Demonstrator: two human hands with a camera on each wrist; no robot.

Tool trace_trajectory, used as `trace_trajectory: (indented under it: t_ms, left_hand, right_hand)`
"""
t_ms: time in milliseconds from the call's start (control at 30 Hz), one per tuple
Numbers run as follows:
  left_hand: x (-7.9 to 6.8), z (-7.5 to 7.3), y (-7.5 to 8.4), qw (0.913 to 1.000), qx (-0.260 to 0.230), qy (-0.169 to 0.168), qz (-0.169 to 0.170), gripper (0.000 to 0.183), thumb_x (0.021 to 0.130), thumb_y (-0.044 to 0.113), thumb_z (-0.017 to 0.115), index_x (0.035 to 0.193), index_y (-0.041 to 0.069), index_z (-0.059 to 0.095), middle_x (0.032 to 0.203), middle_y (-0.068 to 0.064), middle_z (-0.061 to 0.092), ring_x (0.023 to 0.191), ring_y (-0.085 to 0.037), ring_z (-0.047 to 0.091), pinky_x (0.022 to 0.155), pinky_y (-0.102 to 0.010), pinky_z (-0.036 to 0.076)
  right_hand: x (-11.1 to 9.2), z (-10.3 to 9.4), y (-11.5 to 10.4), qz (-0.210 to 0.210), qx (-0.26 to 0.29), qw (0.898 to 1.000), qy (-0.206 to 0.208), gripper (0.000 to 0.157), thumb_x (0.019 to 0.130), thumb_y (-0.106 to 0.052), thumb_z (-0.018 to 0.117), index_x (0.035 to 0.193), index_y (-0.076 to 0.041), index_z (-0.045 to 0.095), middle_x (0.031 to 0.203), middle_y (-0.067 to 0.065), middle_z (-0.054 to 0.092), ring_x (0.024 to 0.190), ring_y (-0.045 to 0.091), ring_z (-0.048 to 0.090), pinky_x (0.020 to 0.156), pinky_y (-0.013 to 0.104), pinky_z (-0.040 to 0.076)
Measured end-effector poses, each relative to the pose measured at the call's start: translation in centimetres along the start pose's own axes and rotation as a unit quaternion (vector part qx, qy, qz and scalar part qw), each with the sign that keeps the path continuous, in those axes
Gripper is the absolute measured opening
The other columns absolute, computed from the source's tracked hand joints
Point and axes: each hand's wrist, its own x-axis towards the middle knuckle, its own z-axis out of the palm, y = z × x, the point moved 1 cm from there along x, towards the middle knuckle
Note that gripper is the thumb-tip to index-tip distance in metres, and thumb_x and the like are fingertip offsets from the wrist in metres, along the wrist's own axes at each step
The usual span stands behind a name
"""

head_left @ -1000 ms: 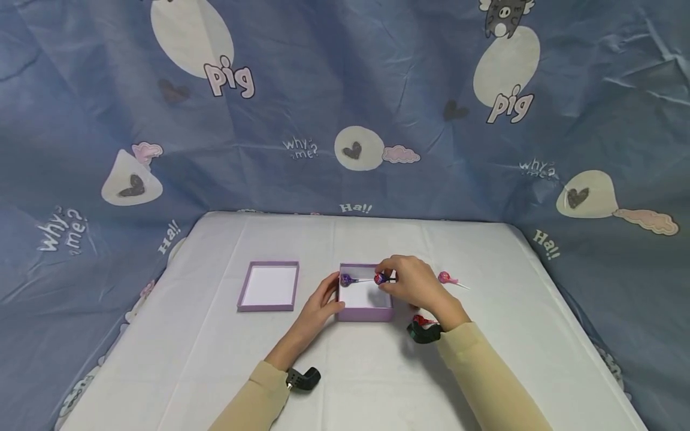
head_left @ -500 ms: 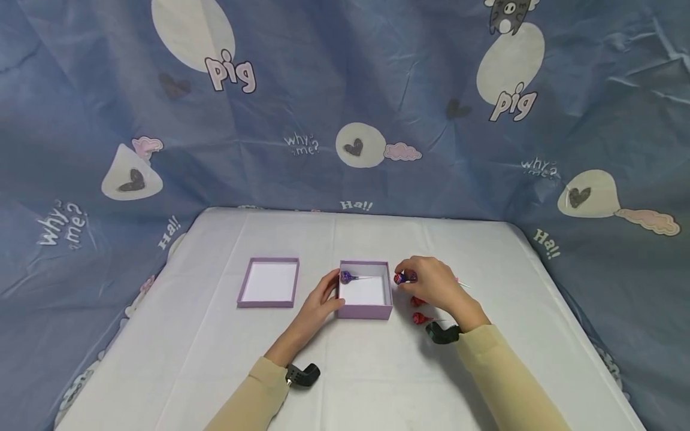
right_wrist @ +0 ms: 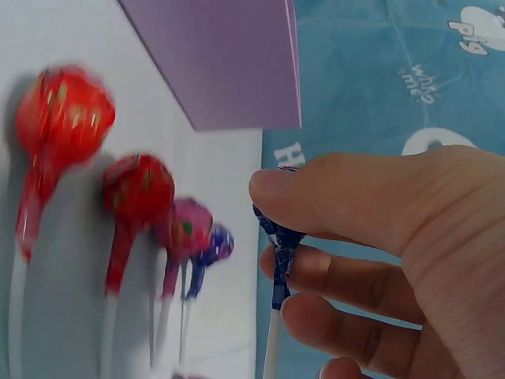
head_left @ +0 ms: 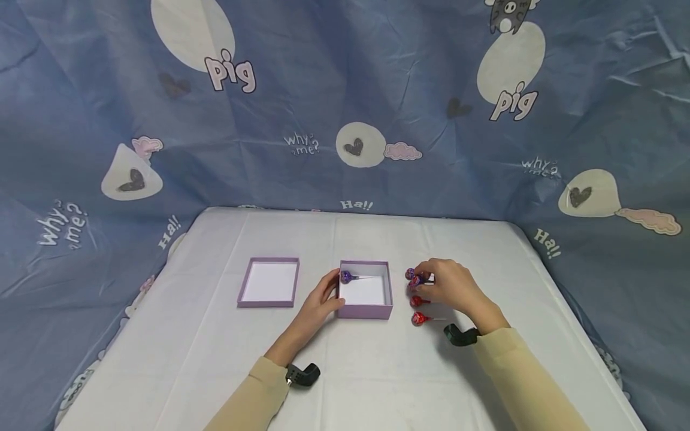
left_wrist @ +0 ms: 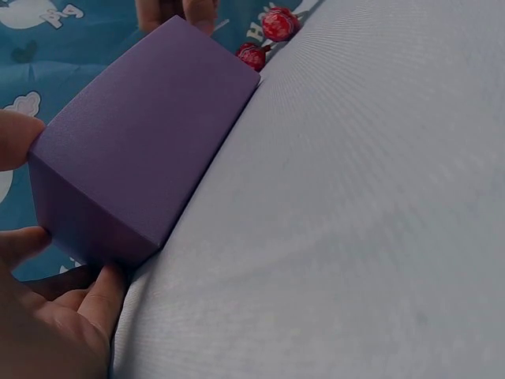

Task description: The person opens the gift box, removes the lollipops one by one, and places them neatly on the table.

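My left hand (head_left: 318, 302) holds the near left corner of an open purple box (head_left: 366, 312), thumb at the front and fingers along the left side. A purple-wrapped lollipop (head_left: 346, 276) lies inside against the left wall. To the right of the box, my right hand (head_left: 450, 287) pinches a dark blue-wrapped lollipop (right_wrist: 280, 245) just below its head, the white stick pointing down in the right wrist view. Beside it are two red lollipops (right_wrist: 67, 114), a pink lollipop (right_wrist: 185, 227) and a blue-purple lollipop (right_wrist: 213, 246), in a row on the table.
A shallow purple lid (head_left: 268, 305) with a white inside lies left of the box. White cloth covers the table (head_left: 356, 371). Behind it hangs a blue printed curtain (head_left: 302, 72). Both wrists wear dark camera mounts (head_left: 303, 375).
The right hand has carried the dark blue lollipop out from over the box, rightward to the row of lollipops. The left hand and the box have stayed in place.
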Motion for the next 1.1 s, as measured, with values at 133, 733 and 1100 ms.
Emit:
trace_trajectory:
  t_ms: [133, 733, 1100]
  left_hand:
    - [0.0, -0.1, 0.1, 1.0000, 0.001, -0.003, 0.002, 0.072, 0.097, 0.006, 0.061, 0.159, 0.007, 0.025, 0.164, -0.019, 0.021, 0.150, -0.032, 0.021, 0.121, -0.046, 0.021]
    - [0.3, -0.1, 0.1, 1.0000, -0.004, 0.000, -0.002, 0.070, 0.097, -0.002, 0.057, 0.158, 0.004, 0.024, 0.164, -0.019, 0.020, 0.150, -0.033, 0.020, 0.120, -0.046, 0.023]
    - [0.2, -0.1, 0.2, 1.0000, -0.002, 0.003, 0.004, 0.070, 0.096, 0.002, 0.059, 0.158, 0.007, 0.027, 0.164, -0.016, 0.023, 0.150, -0.031, 0.023, 0.120, -0.043, 0.026]
  right_hand:
    - [-0.4, -0.4, 0.9, 0.007, -0.014, 1.000, 0.002, 0.025, 0.080, -0.019, 0.080, 0.105, -0.018, 0.077, 0.086, -0.005, 0.067, 0.072, 0.013, 0.057, 0.062, 0.035, 0.047]
    - [-2.4, -0.4, 5.2, 0.037, -0.034, 0.999, -0.020, 0.028, 0.080, -0.015, 0.082, 0.107, -0.014, 0.077, 0.084, -0.006, 0.066, 0.073, 0.012, 0.057, 0.062, 0.034, 0.046]
    - [-3.6, 0.4, 6.9, 0.051, -0.042, 0.997, -0.029, 0.026, 0.079, -0.015, 0.083, 0.104, -0.015, 0.076, 0.083, -0.006, 0.064, 0.072, 0.012, 0.055, 0.061, 0.036, 0.046]
